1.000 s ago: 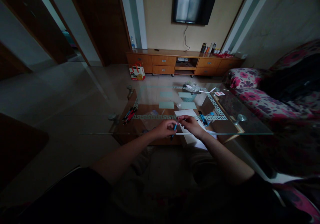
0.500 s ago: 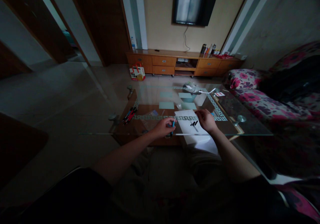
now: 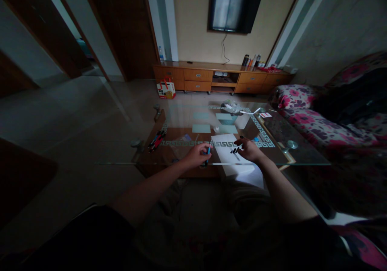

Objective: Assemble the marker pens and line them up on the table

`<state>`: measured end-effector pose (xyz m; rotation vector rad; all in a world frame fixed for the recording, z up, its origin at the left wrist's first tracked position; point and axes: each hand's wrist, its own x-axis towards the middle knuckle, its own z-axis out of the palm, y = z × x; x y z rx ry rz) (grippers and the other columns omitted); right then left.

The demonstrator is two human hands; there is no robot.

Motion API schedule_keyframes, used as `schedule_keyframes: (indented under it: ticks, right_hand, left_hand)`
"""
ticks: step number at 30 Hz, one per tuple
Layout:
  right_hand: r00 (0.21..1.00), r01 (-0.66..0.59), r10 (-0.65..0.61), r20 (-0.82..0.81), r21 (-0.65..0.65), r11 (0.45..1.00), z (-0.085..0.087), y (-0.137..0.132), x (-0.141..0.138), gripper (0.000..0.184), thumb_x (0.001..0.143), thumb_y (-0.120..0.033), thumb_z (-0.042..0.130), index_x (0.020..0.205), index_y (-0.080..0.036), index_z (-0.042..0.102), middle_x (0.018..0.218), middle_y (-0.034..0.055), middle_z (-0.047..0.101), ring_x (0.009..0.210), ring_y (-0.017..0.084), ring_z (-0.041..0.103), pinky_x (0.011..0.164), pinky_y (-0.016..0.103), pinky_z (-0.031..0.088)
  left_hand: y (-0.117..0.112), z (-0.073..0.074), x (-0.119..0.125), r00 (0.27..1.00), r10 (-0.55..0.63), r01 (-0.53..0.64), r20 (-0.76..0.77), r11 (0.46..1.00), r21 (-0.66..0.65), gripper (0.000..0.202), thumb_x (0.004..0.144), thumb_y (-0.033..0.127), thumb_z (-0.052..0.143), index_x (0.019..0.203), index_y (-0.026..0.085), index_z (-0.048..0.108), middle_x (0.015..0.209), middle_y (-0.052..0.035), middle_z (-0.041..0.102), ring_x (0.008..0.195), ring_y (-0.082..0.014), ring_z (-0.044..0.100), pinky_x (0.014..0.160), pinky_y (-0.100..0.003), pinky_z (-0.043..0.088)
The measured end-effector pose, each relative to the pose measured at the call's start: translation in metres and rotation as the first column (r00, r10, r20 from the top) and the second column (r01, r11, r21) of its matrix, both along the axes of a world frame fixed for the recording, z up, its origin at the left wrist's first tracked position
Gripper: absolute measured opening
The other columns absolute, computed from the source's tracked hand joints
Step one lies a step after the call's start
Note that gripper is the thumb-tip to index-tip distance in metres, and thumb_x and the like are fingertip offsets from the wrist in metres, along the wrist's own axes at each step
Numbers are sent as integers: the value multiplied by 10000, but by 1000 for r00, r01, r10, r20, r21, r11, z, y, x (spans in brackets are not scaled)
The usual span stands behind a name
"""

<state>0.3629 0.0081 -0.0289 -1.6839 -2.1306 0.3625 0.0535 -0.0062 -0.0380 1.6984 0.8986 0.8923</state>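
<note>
My left hand (image 3: 198,156) is closed around a slim blue pen (image 3: 208,150), held nearly upright with its thin pale tip pointing up. It is over the near edge of the glass table, just left of a white sheet of paper (image 3: 225,152). On the paper lie several short black pieces (image 3: 234,150) that look like pen caps. My right hand (image 3: 249,149) hovers by them at the paper's right side, thumb and fingers apart, with nothing visible in it. A small dark spot shows just above its fingers; I cannot make out what it is.
A bunch of red, black and blue pens (image 3: 157,140) lies at the left of the glass table (image 3: 181,120). Toward the back right are a teal basket (image 3: 228,119) with plastic bags and a red-and-white card (image 3: 265,115). A floral sofa (image 3: 320,120) stands to the right.
My right hand has come down and slightly left toward the black pieces, and its fingers have spread. My left hand keeps the blue pen in almost the same place.
</note>
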Motion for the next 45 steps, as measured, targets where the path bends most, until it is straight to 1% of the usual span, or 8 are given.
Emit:
schedule_keyframes:
  ticks: [8,15,22,26,28,32,36,45]
  right_hand:
    - [1000,-10,9,-20,-36,999,-1,0,-1,382,709,-101,619,1078,-160,700,976,84,726,657,142,611,627,253,469]
    - [1000,14,-15,-26,-55,998,-1,-1,-5,374,698,-67,596,1040,-160,715,939,78,729,642,138,606,635,252,466]
    - [998,66,-66,-3,32,997,5,-3,-5,347,742,-92,576,1051,-165,715,969,86,730,693,159,623,709,284,483]
    - [988,131,-111,-111,193,972,17,-8,-14,285,798,-171,584,1059,-164,698,962,91,731,712,177,636,708,304,498]
    - [973,154,-108,-204,227,962,21,-10,-23,268,824,-213,589,1070,-166,686,948,89,734,731,184,654,707,308,509]
    - [928,145,-54,-367,225,964,25,-15,-44,239,881,-326,572,1038,-179,677,993,94,733,785,198,673,685,312,531]
    - [880,105,6,-474,207,973,29,-21,-62,291,906,-413,561,1047,-182,668,1011,95,724,807,198,670,675,308,543]
    - [842,80,63,-536,238,968,37,-29,-77,343,915,-476,546,1041,-180,664,1008,96,712,798,192,658,632,289,539]
  left_hand:
    - [1,-2,0,1000,-17,17,3,1000,-8,374,783,252,687,1136,141,631,785,-27,642,702,-133,598,633,-238,468]
    - [-1,4,0,1000,-9,9,17,1000,-22,366,769,232,693,1118,135,637,769,-25,639,700,-134,598,622,-233,461]
    - [-1,3,-1,1000,-15,15,20,1000,-15,368,777,243,693,1126,140,634,778,-25,636,701,-129,592,636,-233,461]
    - [1,3,0,1000,-13,13,7,1000,6,366,780,246,690,1124,135,638,762,-20,622,697,-127,584,636,-227,454]
    - [0,4,0,1000,-20,21,-12,999,27,354,785,238,678,1120,129,642,748,-14,609,683,-122,570,628,-222,444]
    - [-1,5,-2,991,-48,62,-127,993,104,345,781,190,642,1120,128,659,733,2,579,655,-106,533,620,-209,422]
    - [-2,3,-5,966,-58,100,-253,982,157,396,755,152,623,1148,147,667,764,4,588,657,-100,521,617,-201,407]
    - [-2,2,-5,959,-90,143,-267,972,186,421,734,117,604,1149,146,664,787,-12,623,681,-114,539,633,-213,414]
